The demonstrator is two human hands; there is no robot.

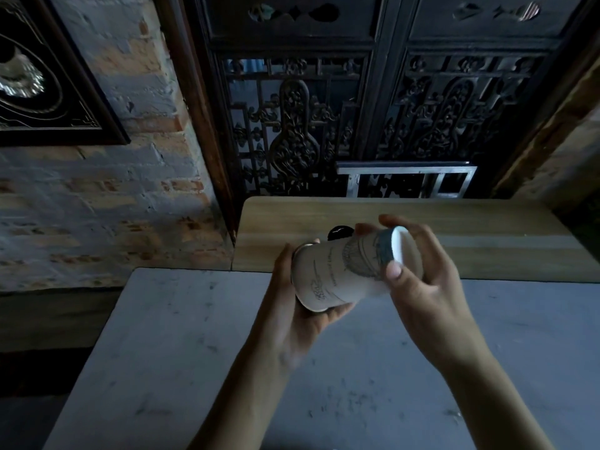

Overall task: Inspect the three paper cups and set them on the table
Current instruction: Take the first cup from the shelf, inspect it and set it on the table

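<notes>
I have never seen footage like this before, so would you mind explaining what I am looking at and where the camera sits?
There is no machine here. A person wears a wide-angle camera on the head, so the single picture looks forward and down at their own two bare hands.

The left hand cups the wide open end of a white paper cup with dark line drawings. The right hand grips its narrow base end, with the thumb on the cup's side. The cup lies tilted on its side in the air, above the surface. Whether several cups are nested together cannot be told.

Below the hands is a pale grey scuffed table. Behind it stands a light wooden bench top, with a small dark round object partly hidden by the cup. Further back are a brick wall and dark carved wooden doors.
</notes>
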